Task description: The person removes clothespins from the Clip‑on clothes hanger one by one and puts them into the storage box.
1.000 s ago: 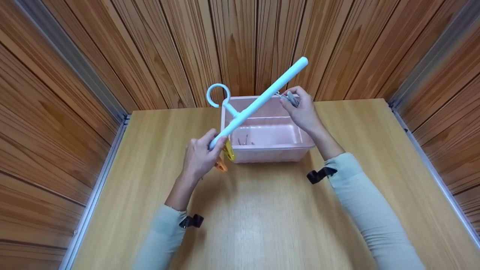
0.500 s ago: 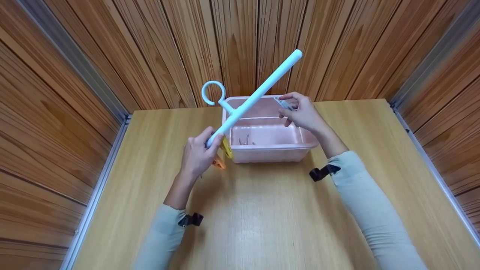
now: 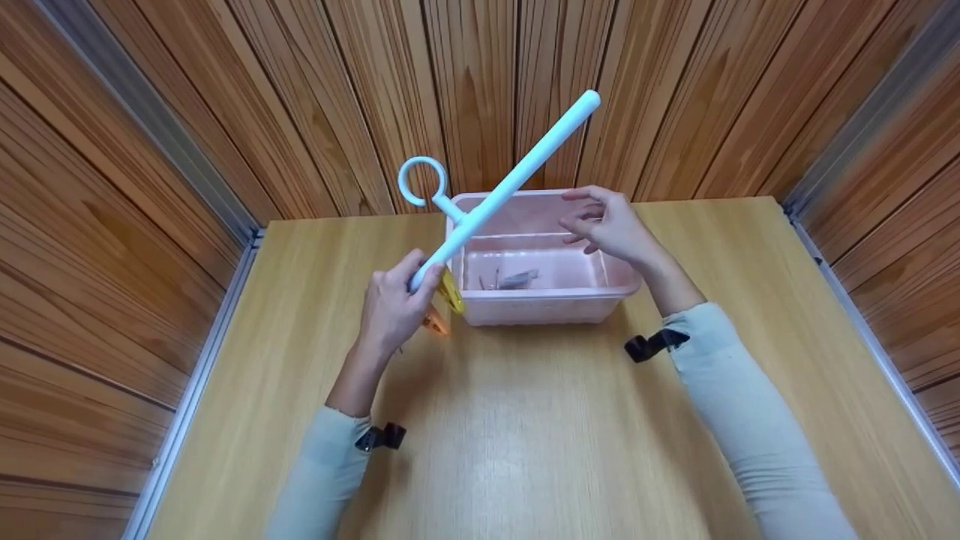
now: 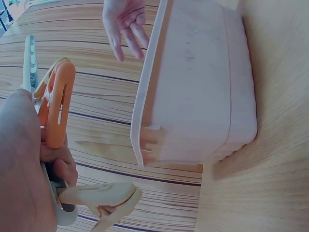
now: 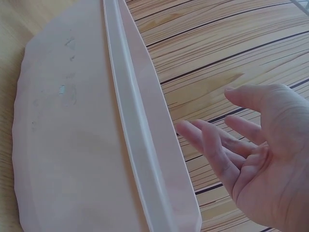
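My left hand (image 3: 394,304) grips the lower end of a light blue hanger (image 3: 517,178), a straight bar with a round hook, tilted up to the right. A yellow clothespin (image 3: 452,291) and an orange clothespin (image 3: 436,322) hang by that hand. In the left wrist view, a pale clothespin (image 4: 101,195) also sticks out below the fingers. Over the right side of a pink basin (image 3: 540,309), my right hand (image 3: 609,226) hovers with fingers spread, holding nothing. A grey clothespin (image 3: 519,280) lies on the basin's floor near the front wall.
The basin stands at the back of a wooden table (image 3: 495,420), close to the wood-plank wall (image 3: 480,90). Plank walls also flank both sides. Small thin marks or bits, too small to identify, show in the basin's front left.
The right hand has come away from the bar and let go of the grey clothespin, which dropped into the basin. The hanger has shifted slightly up and left.
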The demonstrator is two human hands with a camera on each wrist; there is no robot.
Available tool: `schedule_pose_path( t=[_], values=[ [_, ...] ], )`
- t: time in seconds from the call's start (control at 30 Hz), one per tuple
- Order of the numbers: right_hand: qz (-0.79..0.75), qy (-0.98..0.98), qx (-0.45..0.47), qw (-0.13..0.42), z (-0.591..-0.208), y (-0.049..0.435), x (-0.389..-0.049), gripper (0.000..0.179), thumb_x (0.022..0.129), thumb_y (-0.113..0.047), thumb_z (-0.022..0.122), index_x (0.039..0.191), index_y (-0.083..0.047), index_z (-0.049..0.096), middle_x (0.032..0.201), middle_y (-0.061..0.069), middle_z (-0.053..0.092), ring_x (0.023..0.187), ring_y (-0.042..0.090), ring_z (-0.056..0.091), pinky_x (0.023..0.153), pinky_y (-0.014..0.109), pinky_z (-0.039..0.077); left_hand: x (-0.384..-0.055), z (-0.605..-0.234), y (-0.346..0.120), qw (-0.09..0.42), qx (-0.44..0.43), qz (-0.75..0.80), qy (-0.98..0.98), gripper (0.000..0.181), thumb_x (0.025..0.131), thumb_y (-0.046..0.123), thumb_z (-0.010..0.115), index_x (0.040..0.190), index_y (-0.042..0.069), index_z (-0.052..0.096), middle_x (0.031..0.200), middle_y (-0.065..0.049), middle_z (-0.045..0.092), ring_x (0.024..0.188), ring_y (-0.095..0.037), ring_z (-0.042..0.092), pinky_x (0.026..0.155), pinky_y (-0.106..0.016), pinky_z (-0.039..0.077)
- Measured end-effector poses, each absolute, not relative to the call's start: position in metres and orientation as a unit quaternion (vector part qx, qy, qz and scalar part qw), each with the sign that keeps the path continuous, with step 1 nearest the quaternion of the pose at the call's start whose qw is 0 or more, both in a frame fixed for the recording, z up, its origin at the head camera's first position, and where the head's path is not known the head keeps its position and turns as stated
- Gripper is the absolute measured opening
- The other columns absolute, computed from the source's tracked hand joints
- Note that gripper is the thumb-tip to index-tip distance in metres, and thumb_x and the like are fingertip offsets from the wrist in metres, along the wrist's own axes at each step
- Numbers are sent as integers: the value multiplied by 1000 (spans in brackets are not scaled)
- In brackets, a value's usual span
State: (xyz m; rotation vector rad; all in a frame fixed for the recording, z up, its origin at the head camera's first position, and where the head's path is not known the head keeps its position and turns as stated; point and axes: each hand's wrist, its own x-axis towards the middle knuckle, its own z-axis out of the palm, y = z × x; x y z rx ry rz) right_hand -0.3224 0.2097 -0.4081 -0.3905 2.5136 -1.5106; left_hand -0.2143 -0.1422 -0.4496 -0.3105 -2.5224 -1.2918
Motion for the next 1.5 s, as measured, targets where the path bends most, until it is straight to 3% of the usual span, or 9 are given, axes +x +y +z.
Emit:
schedule_pose_path(
  t=[0.13, 0.47, 0.73, 0.87, 1.0, 1.1, 1.27, 1.4, 1.5],
  values=[
    [-507, 846, -136, 90, -407, 211, -321, 50, 111, -21, 72, 156, -3, 59, 139, 31, 76, 90, 3, 83, 67, 23, 64, -214, -450, -142, 154, -115, -445, -875, 26, 113, 33, 66, 111, 8, 73, 72, -5, 60, 58, -12, 55, 51, -21, 37],
    [-508, 847, -132, 80, -400, 216, -313, 47, 112, -21, 71, 154, -5, 62, 140, 28, 76, 96, 7, 84, 76, 28, 68, -221, -442, -141, 165, -112, -432, -879, 28, 113, 35, 65, 110, 8, 72, 72, -5, 60, 57, -13, 52, 51, -23, 36],
    [-531, 834, -136, 63, -386, 220, -301, 46, 112, -21, 70, 154, -3, 61, 144, 30, 73, 98, 0, 81, 79, 24, 68, -233, -431, -143, 158, -96, -422, -887, 30, 115, 38, 63, 108, 9, 72, 72, -3, 58, 58, -14, 55, 52, -24, 39],
    [-548, 823, -145, 44, -382, 219, -295, 47, 111, -18, 72, 153, -1, 61, 149, 28, 70, 113, 5, 78, 84, 20, 66, -238, -427, -144, 156, -88, -418, -890, 32, 115, 39, 63, 108, 9, 72, 72, -3, 58, 59, -15, 55, 52, -25, 39],
    [-547, 822, -160, 16, -381, 217, -289, 46, 110, -15, 72, 152, 0, 63, 153, 24, 69, 130, 12, 72, 102, 18, 61, -241, -425, -145, 156, -85, -414, -893, 32, 115, 40, 63, 108, 9, 72, 72, -1, 56, 59, -15, 54, 52, -25, 39],
    [-549, 818, -173, -4, -384, 217, -286, 46, 108, -10, 73, 152, 1, 63, 155, 22, 68, 140, 16, 68, 118, 27, 56, -243, -424, -145, 162, -83, -410, -894, 33, 115, 41, 63, 107, 10, 72, 71, 0, 56, 58, -14, 55, 52, -26, 38],
    [-561, 801, -203, -43, -391, 215, -278, 49, 105, -5, 74, 152, -1, 64, 161, 19, 65, 156, 29, 58, 133, 59, 44, -246, -423, -144, 157, -71, -396, -902, 36, 114, 45, 63, 106, 12, 71, 71, 1, 55, 59, -14, 54, 52, -27, 37],
    [-567, 779, -249, -101, -398, 213, -273, 54, 99, 0, 75, 151, 3, 64, 165, 23, 60, 164, 37, 49, 136, 70, 32, -247, -422, -144, 144, -59, -386, -909, 37, 114, 47, 63, 108, 12, 70, 73, 1, 53, 61, -16, 51, 54, -28, 37],
    [-563, 764, -280, -144, -401, 211, -270, 57, 95, 5, 77, 151, 8, 62, 167, 27, 58, 167, 38, 44, 138, 71, 28, -249, -421, -143, 136, -56, -373, -916, 37, 114, 48, 63, 109, 12, 70, 74, 0, 52, 62, -17, 50, 55, -29, 37]
  ],
)
